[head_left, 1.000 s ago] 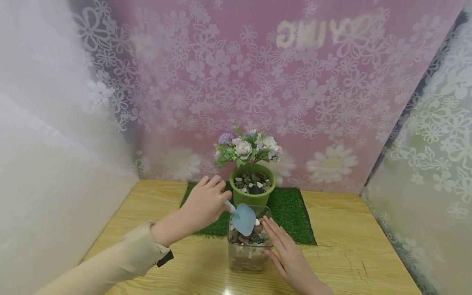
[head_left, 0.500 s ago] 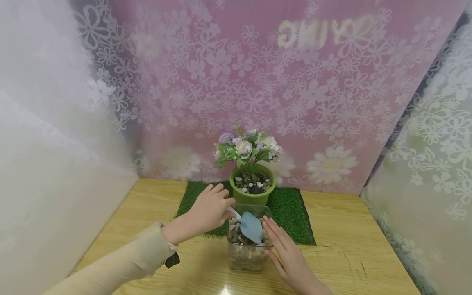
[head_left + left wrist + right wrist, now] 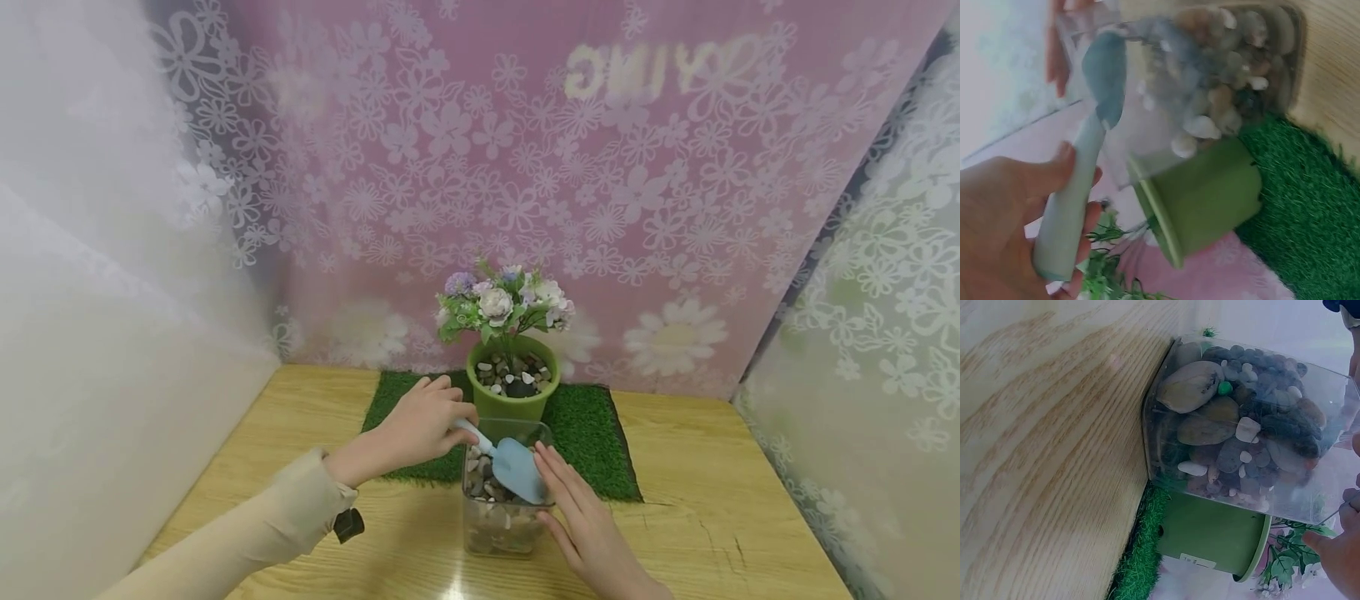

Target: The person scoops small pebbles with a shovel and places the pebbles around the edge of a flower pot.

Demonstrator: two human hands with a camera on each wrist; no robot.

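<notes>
My left hand (image 3: 423,425) grips the pale handle of a small blue trowel (image 3: 517,471). In the left wrist view the thumb lies along the trowel handle (image 3: 1072,206). A clear square container (image 3: 498,537), partly filled with mixed pebbles (image 3: 1207,430), stands on the table. The trowel's blade slants over the pebbles, inside the rim near the right wall; whether it bears any stones cannot be seen. My right hand (image 3: 588,525) rests against the container's right side, its fingers extended. Part of the blade's tip lies close to those fingertips.
Directly behind the container is a green flowerpot (image 3: 510,407) with artificial flowers (image 3: 497,304) and pebbles inside. It stands on a green turf mat (image 3: 592,442). A wooden table (image 3: 697,467) lies beneath, with patterned curtains (image 3: 487,167) at the back and sides.
My left hand has shifted slightly right and down. The trowel's blade has travelled right and toward me, from the container's middle to its right wall. My right hand stays in place.
</notes>
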